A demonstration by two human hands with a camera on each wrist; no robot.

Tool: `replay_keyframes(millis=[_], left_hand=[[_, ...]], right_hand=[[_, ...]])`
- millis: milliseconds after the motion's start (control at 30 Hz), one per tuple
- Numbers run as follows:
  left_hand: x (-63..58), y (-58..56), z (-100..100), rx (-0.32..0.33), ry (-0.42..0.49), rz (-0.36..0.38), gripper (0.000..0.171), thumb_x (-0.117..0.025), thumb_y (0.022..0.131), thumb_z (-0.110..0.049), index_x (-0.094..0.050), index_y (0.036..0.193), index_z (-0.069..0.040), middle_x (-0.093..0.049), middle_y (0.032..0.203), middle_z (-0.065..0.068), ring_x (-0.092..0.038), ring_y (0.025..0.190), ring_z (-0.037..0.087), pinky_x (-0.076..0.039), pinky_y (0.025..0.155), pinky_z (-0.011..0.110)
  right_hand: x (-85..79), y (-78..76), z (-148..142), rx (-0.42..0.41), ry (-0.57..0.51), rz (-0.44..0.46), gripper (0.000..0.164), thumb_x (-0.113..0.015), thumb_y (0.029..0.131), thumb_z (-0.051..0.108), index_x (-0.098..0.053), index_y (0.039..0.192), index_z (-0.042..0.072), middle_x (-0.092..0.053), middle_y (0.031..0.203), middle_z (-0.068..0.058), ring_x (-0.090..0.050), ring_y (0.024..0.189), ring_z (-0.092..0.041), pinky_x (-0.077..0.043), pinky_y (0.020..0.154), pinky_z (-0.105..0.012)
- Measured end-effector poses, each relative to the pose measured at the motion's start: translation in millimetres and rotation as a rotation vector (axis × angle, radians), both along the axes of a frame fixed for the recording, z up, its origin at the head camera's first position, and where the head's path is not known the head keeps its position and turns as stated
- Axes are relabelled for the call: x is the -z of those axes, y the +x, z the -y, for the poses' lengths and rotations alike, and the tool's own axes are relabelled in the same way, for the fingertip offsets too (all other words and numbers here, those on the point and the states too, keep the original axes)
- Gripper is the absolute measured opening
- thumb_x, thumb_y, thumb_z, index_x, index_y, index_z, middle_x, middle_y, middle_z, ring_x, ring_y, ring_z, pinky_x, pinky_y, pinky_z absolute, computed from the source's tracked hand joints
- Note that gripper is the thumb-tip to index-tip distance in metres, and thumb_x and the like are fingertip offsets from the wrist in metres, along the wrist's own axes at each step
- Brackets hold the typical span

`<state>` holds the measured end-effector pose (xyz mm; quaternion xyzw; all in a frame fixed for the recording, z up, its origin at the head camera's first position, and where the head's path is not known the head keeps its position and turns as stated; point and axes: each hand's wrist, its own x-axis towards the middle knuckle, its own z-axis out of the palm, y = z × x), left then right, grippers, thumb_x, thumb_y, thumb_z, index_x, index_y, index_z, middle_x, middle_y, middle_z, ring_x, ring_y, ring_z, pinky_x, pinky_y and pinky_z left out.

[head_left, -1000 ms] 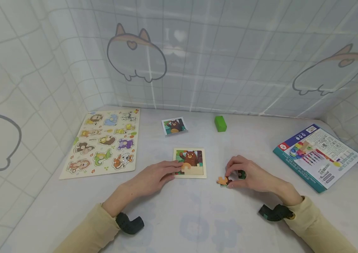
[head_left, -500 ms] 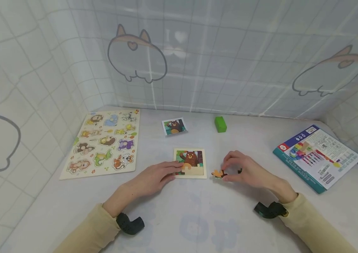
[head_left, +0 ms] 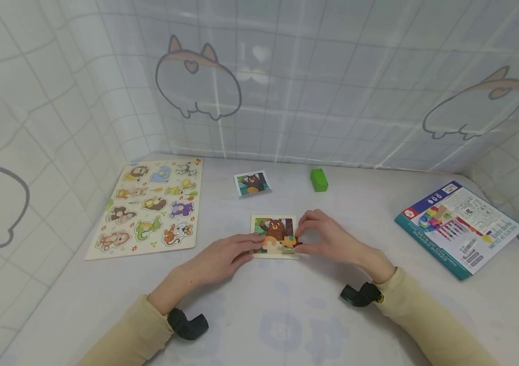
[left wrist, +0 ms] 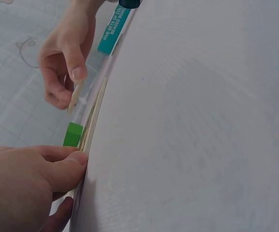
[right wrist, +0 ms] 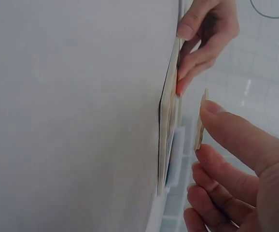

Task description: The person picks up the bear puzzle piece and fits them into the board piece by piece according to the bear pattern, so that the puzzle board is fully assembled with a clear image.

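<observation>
A small wooden bear jigsaw puzzle (head_left: 274,256) lies in the middle of the table, its pale base showing along the lower part. At its left edge my left hand (head_left: 220,256) grips the frame, thumb at the near corner and fingers over the picture. My right hand (head_left: 328,241) pinches an orange and brown jigsaw piece (head_left: 290,241) between thumb and fingertips, over the puzzle's lower right. Seen edge-on in the right wrist view, the thin jigsaw piece (right wrist: 201,128) is raised off the board and tilted; the other fingers are curled beneath.
Behind the puzzle lie a bear picture card (head_left: 252,183) and a green block (head_left: 319,180). An animal peg board (head_left: 149,203) sits at the left. To the right is a flat toy box (head_left: 461,229). Patterned sheeting (head_left: 287,101) rises at the back.
My right hand has moved left with the jigsaw piece, from the tabletop to over the puzzle. A dark piece glimpsed by that hand is out of sight now. My left hand has stayed put.
</observation>
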<state>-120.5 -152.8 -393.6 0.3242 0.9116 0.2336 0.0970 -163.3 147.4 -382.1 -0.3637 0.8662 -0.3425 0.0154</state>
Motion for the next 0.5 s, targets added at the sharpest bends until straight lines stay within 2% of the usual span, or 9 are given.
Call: replay_keyframes(millis=[200, 500], left_hand=[[0.5, -0.5, 1, 0.005, 0.002, -0.007, 0.040, -0.055, 0.104, -0.025, -0.056, 0.143, -0.020, -0.046, 0.154, -0.006, -0.041, 0.144, 0.020, -0.038, 0.117, 0.044], [0.5, -0.9, 0, 0.008, -0.001, -0.002, 0.039, -0.055, 0.104, -0.025, -0.057, 0.143, -0.019, -0.046, 0.154, -0.005, -0.041, 0.144, 0.020, -0.038, 0.117, 0.044]], right_hand=[[-1.9, -4.0, 19, -0.024, 0.000, -0.029, 0.019, -0.086, 0.079, 0.022, -0.073, 0.089, 0.013, -0.060, 0.100, 0.004, -0.052, 0.104, -0.017, -0.048, 0.092, -0.038], [2.5, -3.5, 34, -0.025, 0.055, 0.018, 0.020, -0.085, 0.081, 0.025, -0.074, 0.091, 0.013, -0.061, 0.101, 0.003, -0.052, 0.103, -0.017, -0.050, 0.092, -0.038]])
